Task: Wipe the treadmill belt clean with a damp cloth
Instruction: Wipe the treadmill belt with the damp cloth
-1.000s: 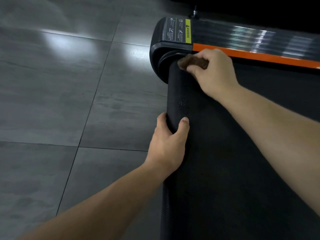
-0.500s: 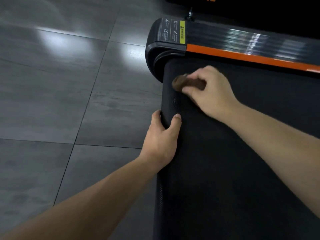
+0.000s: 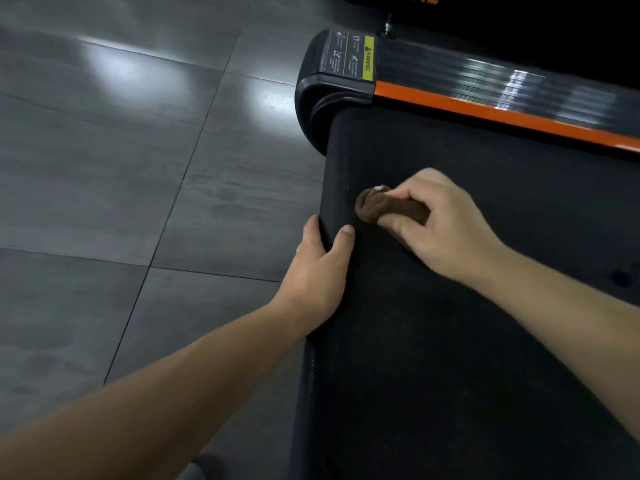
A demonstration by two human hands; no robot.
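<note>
The black treadmill belt (image 3: 450, 341) fills the right half of the view, its rounded end edge running down the middle. My right hand (image 3: 446, 226) grips a bunched brown cloth (image 3: 375, 207) and presses it on the belt close to that edge. My left hand (image 3: 320, 271) holds the belt's end edge just below the cloth, thumb on top and fingers wrapped round the outside.
An orange-striped side rail (image 3: 502, 116) with a black end cap (image 3: 318, 95) and a yellow warning label (image 3: 367, 58) borders the belt at the top. Grey floor tiles (image 3: 121, 202) lie to the left. A dark machine base stands beyond the rail.
My right hand has dragged the cloth along the belt's end edge from the corner by the end cap down towards my left hand. The left hand has kept its grip on the edge.
</note>
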